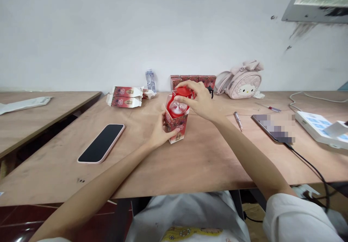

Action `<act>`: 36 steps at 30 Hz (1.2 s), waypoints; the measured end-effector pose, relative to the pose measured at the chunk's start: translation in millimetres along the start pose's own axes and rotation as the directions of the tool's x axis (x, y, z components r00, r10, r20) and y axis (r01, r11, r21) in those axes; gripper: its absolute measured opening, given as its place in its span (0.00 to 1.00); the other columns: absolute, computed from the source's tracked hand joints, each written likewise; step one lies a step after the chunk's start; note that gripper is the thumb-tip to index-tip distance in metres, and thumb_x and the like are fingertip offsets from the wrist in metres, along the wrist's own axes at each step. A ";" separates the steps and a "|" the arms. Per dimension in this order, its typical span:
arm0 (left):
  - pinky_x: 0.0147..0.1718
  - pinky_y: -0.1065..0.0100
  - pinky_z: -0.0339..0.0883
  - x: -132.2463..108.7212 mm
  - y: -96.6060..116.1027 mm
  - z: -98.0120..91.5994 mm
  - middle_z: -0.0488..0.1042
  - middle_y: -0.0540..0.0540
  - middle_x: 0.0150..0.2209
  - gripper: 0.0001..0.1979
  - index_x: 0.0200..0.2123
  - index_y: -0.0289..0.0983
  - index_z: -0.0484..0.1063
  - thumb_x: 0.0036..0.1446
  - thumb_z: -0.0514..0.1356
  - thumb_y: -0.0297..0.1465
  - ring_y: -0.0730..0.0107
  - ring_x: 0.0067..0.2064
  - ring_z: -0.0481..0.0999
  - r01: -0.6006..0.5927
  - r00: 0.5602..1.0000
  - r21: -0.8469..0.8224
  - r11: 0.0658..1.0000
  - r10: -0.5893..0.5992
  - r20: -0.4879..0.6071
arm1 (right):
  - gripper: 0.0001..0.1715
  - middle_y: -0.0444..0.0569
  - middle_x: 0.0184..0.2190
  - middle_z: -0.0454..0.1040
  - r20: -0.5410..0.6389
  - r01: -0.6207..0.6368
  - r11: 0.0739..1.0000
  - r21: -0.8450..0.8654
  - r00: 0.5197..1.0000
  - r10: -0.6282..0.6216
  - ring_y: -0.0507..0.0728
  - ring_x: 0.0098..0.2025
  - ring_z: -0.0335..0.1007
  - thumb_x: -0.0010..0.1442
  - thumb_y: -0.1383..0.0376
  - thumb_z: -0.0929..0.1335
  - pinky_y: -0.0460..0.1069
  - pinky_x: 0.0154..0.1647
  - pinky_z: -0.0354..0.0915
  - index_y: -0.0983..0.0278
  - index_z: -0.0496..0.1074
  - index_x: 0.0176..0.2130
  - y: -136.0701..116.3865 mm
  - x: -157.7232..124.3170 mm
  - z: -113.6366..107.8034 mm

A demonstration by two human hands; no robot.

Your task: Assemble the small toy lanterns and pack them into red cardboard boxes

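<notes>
A small red printed carton (178, 126) stands upright in the middle of the wooden table (201, 162), its top flaps open. My left hand (161, 132) is wrapped round the carton's left side and holds it steady. My right hand (199, 98) grips the red top of a red-framed hourglass (178, 104), whose lower half sits inside the carton's mouth. The clear glass bulb shows between the red frame parts.
A black phone in a pink case (102, 142) lies at the left. Flat cartons (125, 97) and a water bottle (150, 80) are behind, with a row of red boxes (193, 79) and a pink backpack (241, 82). A screwdriver (238, 120), a cabled phone (273, 127) and a white box (319, 127) lie right.
</notes>
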State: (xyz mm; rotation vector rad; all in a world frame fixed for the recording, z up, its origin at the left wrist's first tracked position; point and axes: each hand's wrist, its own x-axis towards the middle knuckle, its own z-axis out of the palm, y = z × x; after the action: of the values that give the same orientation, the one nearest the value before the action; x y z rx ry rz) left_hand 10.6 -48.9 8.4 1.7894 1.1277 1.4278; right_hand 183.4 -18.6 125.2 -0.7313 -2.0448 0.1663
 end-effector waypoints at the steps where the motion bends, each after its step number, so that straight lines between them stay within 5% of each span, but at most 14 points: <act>1: 0.51 0.56 0.68 -0.1 0.1 -0.3 0.68 0.40 0.53 0.32 0.52 0.38 0.57 0.46 0.67 0.37 0.55 0.55 0.70 0.007 1.000 0.001 1.000 -0.007 0.002 | 0.21 0.49 0.44 0.75 0.002 0.012 0.999 0.032 1.000 -0.012 0.58 0.44 0.65 0.59 0.48 0.67 0.56 0.51 0.59 0.61 0.71 0.42 0.3 1.0 -3.9; 7: 0.52 0.54 0.68 -2.0 1.8 -2.1 0.68 0.40 0.55 0.35 0.54 0.39 0.57 0.45 0.68 0.40 0.55 0.56 0.69 0.018 0.998 -0.060 0.998 -0.015 0.055 | 0.22 0.49 0.46 0.69 0.151 0.045 0.934 0.354 0.983 -0.105 0.53 0.39 0.67 0.61 0.48 0.65 0.49 0.38 0.65 0.60 0.67 0.47 6.6 4.7 -24.9; 13: 0.53 0.53 0.66 -3.7 3.0 -2.1 0.69 0.39 0.54 0.35 0.54 0.38 0.59 0.45 0.68 0.41 0.54 0.56 0.69 0.049 0.994 -0.085 0.995 -0.040 0.103 | 0.12 0.45 0.38 0.66 0.249 -0.064 0.892 0.447 0.967 -0.056 0.47 0.26 0.60 0.65 0.56 0.62 0.46 0.26 0.62 0.61 0.65 0.42 11.1 4.3 -25.8; 19: 0.55 0.53 0.65 -2.6 7.5 -2.9 0.68 0.39 0.55 0.36 0.54 0.39 0.58 0.45 0.68 0.41 0.55 0.56 0.70 0.066 0.993 -0.116 0.991 -0.054 0.106 | 0.14 0.45 0.37 0.65 0.169 0.044 0.977 0.207 0.982 -0.080 0.53 0.35 0.61 0.60 0.53 0.67 0.50 0.38 0.66 0.59 0.62 0.38 -0.5 0.0 -20.2; 24: 0.55 0.53 0.66 -2.7 8.4 -2.2 0.65 0.38 0.58 0.37 0.56 0.40 0.55 0.46 0.68 0.40 0.55 0.57 0.69 0.066 0.995 -0.106 0.992 -0.057 0.087 | 0.10 0.51 0.45 0.64 0.057 0.125 0.991 -0.052 0.991 -0.122 0.57 0.42 0.63 0.59 0.58 0.67 0.54 0.44 0.65 0.60 0.65 0.39 -6.8 -4.0 -9.4; 26: 0.54 0.53 0.67 -2.3 6.6 -1.9 0.66 0.38 0.58 0.38 0.56 0.40 0.54 0.46 0.68 0.39 0.55 0.57 0.69 0.076 0.995 -0.117 0.990 -0.067 0.079 | 0.04 0.52 0.48 0.63 0.049 0.164 0.983 -0.088 0.986 -0.160 0.57 0.44 0.64 0.61 0.65 0.64 0.54 0.45 0.65 0.60 0.67 0.38 -3.6 -3.7 -6.5; 31: 0.55 0.52 0.66 -2.9 1.9 -1.1 0.66 0.38 0.57 0.39 0.56 0.40 0.53 0.45 0.69 0.39 0.54 0.57 0.69 0.070 0.995 -0.101 0.992 -0.062 0.078 | 0.15 0.51 0.48 0.64 0.062 0.241 0.969 -0.060 0.970 -0.237 0.52 0.36 0.65 0.57 0.75 0.58 0.53 0.43 0.64 0.64 0.68 0.26 9.7 -0.9 -5.8; 36: 0.55 0.51 0.65 -4.6 -1.1 0.3 0.68 0.39 0.54 0.37 0.54 0.39 0.57 0.44 0.69 0.39 0.53 0.56 0.69 0.081 0.995 -0.090 0.993 -0.076 0.058 | 0.16 0.51 0.45 0.66 0.076 0.203 0.977 -0.064 0.977 -0.198 0.53 0.36 0.65 0.54 0.76 0.58 0.53 0.40 0.62 0.64 0.69 0.24 10.1 -1.6 -5.4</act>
State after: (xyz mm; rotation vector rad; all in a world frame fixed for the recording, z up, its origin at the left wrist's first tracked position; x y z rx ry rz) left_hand 10.3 -52.3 5.2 1.6913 1.0742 1.3549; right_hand 192.8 -12.1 123.2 -0.5637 -2.1856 0.0029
